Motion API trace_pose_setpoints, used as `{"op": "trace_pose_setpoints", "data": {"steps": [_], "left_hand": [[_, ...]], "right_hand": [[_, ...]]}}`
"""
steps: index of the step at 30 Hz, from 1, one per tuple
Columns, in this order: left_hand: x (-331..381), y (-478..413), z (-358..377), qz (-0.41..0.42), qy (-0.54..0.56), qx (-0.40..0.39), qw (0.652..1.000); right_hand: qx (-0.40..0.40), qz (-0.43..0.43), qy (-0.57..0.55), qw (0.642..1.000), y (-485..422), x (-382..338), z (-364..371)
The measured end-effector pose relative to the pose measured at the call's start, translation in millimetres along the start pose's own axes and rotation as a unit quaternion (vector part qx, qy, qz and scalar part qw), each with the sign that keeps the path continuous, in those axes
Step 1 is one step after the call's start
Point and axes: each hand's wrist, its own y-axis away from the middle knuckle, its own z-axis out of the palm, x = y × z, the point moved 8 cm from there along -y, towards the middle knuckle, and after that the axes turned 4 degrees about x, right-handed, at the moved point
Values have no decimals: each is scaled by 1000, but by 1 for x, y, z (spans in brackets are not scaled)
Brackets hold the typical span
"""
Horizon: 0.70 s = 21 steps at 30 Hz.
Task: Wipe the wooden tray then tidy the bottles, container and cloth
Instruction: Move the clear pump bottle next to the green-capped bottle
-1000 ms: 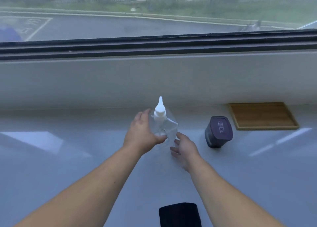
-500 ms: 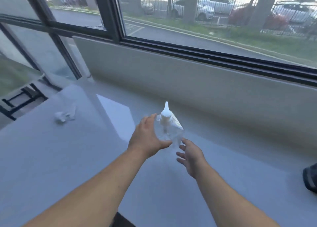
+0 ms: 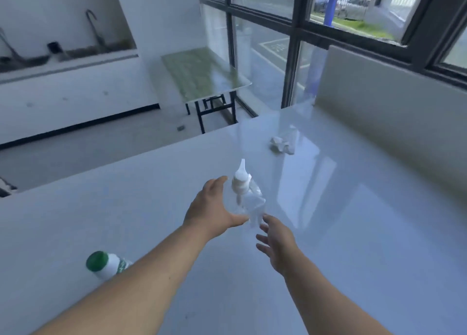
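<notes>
Clear plastic, the bottle (image 3: 249, 200) with its white pointed cap stands upright at the centre of the frame, gripped by the left hand (image 3: 211, 209), thumb wrapped around its lower front; the right hand (image 3: 276, 243) hovers just below it, fingers spread and holding nothing; a green-capped white bottle (image 3: 104, 264) lies at lower left on the pale counter (image 3: 366, 233); crumpled white material (image 3: 281, 145) sits further up, right of centre.

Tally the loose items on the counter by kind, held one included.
Bottles: 2, the clear nozzle bottle in the left hand and the green-capped white bottle lying near the left forearm.
Crumpled white wads: 1, the crumpled wad further along the counter.
Total: 3. The right hand is open and holds nothing.
</notes>
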Motion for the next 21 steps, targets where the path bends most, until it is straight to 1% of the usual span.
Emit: {"op": "trace_pose_setpoints", "data": {"steps": [5, 10, 15, 21], "left_hand": [[-111, 23, -55, -72, -8, 24, 997], [-183, 41, -82, -120, -9, 33, 992], [-218, 47, -87, -148, -16, 30, 988], [-226, 38, -80, -162, -52, -5, 985]], "right_hand": [[-54, 22, 57, 997, 0, 39, 111], [-79, 39, 96, 991, 2, 68, 177], [-76, 53, 106, 990, -3, 86, 204], [-67, 64, 105, 990, -16, 95, 210]]}}
